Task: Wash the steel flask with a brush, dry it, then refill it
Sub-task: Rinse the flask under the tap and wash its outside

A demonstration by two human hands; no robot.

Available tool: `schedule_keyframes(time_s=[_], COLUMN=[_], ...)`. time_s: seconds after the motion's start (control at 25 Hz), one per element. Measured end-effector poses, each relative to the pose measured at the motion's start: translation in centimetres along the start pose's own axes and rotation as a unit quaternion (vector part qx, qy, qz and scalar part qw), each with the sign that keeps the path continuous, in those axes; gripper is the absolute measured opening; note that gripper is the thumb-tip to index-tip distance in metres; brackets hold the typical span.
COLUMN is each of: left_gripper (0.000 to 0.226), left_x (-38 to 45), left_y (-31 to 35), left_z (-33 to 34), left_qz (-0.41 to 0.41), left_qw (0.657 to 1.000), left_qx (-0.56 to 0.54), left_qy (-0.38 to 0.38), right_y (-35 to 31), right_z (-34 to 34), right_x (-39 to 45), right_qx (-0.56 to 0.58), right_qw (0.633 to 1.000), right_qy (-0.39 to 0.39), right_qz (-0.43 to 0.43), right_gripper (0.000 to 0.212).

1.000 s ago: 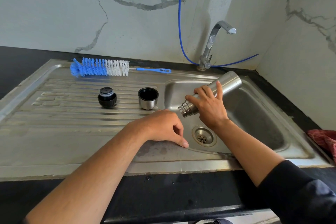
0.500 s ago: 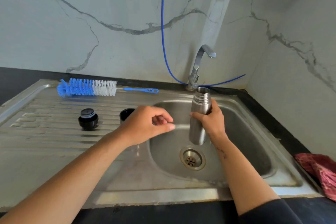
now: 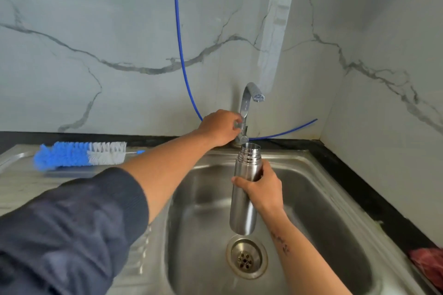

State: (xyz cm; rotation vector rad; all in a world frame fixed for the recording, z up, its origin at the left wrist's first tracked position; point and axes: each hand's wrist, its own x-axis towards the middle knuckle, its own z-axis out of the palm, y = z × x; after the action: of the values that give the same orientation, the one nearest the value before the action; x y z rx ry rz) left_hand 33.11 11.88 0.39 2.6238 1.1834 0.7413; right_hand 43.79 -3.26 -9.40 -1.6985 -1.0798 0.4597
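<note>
My right hand (image 3: 262,190) grips the steel flask (image 3: 243,211) around its middle and holds it upright over the sink basin (image 3: 199,211), open mouth up, just below the tap spout (image 3: 254,93). No water runs from the spout. My left hand (image 3: 221,128) reaches to the back and pinches the tap's handle (image 3: 239,124) at the base of the tap. The blue and white bottle brush (image 3: 79,154) lies on the drainboard at the back left. The flask's cap and cup are hidden behind my left arm.
The drain (image 3: 246,257) sits at the basin's bottom under the flask. A blue hose (image 3: 182,55) hangs down the marble wall behind the tap. A red cloth (image 3: 429,266) lies on the black counter at the right edge. The wall corner stands close on the right.
My left hand has gone from above the sink's left rim to the tap handle and taken hold of it. The flask stays upright in my right hand, now under the spout.
</note>
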Motion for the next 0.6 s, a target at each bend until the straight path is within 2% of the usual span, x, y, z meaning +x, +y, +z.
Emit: schedule_keyframes(time_s=[0.12,0.28,0.44,0.6], left_gripper=[0.028,0.014,0.012,0.010], left_x=[3.2,5.3,6.1,5.5], left_y=[1.1,1.5,-0.2,-2.6], left_z=[2.1,3.6,3.6,3.9], left_qz=[0.030,0.033,-0.026,-0.070], left_qw=[0.999,0.999,1.000,0.994], left_qx=[0.038,0.038,0.009,0.037], left_qy=[0.003,-0.011,-0.005,-0.071], right_y=[0.4,0.5,0.5,0.5], right_z=[0.0,0.1,0.4,0.8], right_x=[0.8,1.4,1.8,2.0], right_qx=[-0.001,0.004,0.007,-0.004], right_qw=[1.000,1.000,1.000,1.000], right_qy=[0.011,0.007,0.004,-0.004], right_qz=[0.003,0.007,0.010,0.011], right_gripper=[0.057,0.059,0.054,0.050])
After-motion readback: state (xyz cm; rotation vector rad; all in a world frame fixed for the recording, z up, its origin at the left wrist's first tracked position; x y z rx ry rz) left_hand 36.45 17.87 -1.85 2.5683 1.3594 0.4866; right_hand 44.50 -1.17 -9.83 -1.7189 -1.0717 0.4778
